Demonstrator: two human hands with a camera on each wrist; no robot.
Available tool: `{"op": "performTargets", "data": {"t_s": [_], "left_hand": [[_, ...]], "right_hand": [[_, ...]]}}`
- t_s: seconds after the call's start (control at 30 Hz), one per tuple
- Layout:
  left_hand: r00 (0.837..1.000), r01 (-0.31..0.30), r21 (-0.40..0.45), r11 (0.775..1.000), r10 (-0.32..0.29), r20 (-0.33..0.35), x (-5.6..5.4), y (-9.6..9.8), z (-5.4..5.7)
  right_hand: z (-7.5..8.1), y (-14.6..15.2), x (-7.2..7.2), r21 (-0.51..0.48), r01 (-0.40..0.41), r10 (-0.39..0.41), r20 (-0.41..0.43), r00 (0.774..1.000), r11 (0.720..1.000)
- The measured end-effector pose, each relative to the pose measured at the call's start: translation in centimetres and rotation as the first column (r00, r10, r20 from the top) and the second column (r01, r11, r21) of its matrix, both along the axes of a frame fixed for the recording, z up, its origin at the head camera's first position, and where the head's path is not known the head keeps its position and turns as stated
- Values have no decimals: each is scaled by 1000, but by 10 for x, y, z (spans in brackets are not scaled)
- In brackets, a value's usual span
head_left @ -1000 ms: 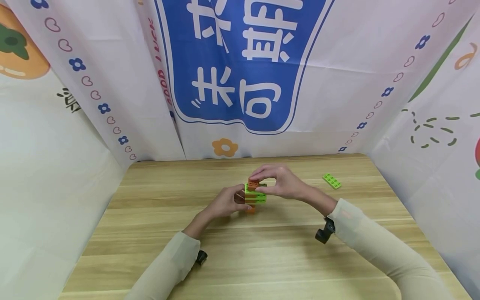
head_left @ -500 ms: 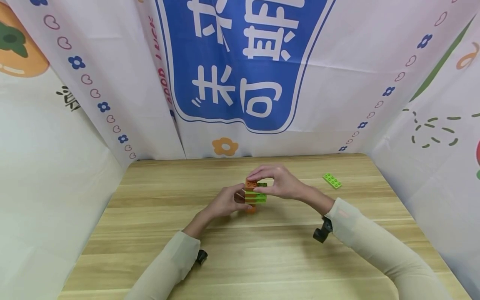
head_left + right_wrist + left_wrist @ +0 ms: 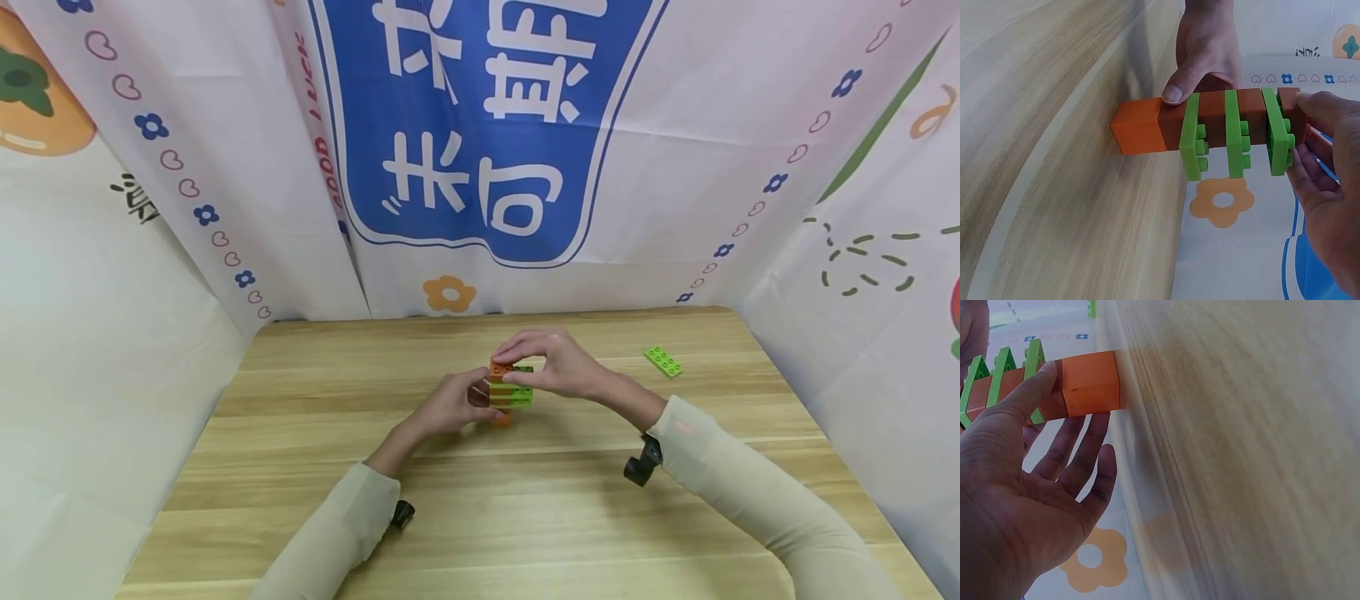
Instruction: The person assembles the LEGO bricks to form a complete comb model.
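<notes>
A tower of toy building bricks (image 3: 501,390) stands upright on the table. Its base is an orange brick (image 3: 1139,127), and above it brown bricks alternate with three thin green plates whose studded ends jut out to one side. My left hand (image 3: 448,403) grips the lower part, the thumb on the brown brick (image 3: 1054,405) just above the base. At the top, my right hand (image 3: 568,365) pinches the uppermost brown brick (image 3: 1290,114) between thumb and fingers. That brick sits over the highest green plate (image 3: 1278,134), which looks slightly tilted in the right wrist view.
A loose green studded plate (image 3: 663,362) lies on the wooden table (image 3: 570,517), to the right of the tower. Behind the table hangs a printed white cloth (image 3: 660,233), and similar cloth walls rise on both sides.
My right hand has shifted a little left with the top brown brick, which now lines up with the brown bricks below. My left hand has stayed in place on the tower.
</notes>
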State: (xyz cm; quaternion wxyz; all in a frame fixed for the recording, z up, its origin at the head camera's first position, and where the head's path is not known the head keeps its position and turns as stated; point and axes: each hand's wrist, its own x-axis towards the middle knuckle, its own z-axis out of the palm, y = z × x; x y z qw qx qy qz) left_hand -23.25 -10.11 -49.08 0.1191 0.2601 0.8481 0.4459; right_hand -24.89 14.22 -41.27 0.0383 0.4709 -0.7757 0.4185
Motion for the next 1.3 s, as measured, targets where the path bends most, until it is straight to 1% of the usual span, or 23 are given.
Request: {"op": "performTargets", "data": {"t_s": [0.27, 0.73, 0.97, 1.1, 1.3], "left_hand": [[1000, 19, 7, 1000, -19, -3, 0, 1, 0], [1000, 6, 12, 1000, -6, -1, -2, -1, 2], [1000, 13, 2, 1000, -13, 0, -3, -1, 1], [1000, 21, 7, 1000, -21, -4, -3, -2, 1], [1000, 23, -7, 1000, -23, 6, -3, -1, 2]], "right_hand": [[3, -1, 1, 44, 13, -12, -16, 1000, 999], [10, -5, 0, 79, 11, -6, -65, 998, 997], [9, -6, 2, 85, 31, -27, -52, 998, 996], [9, -7, 4, 83, 48, -45, -29, 999, 995], [4, -5, 7, 59, 70, -68, -38, 997, 996]]}}
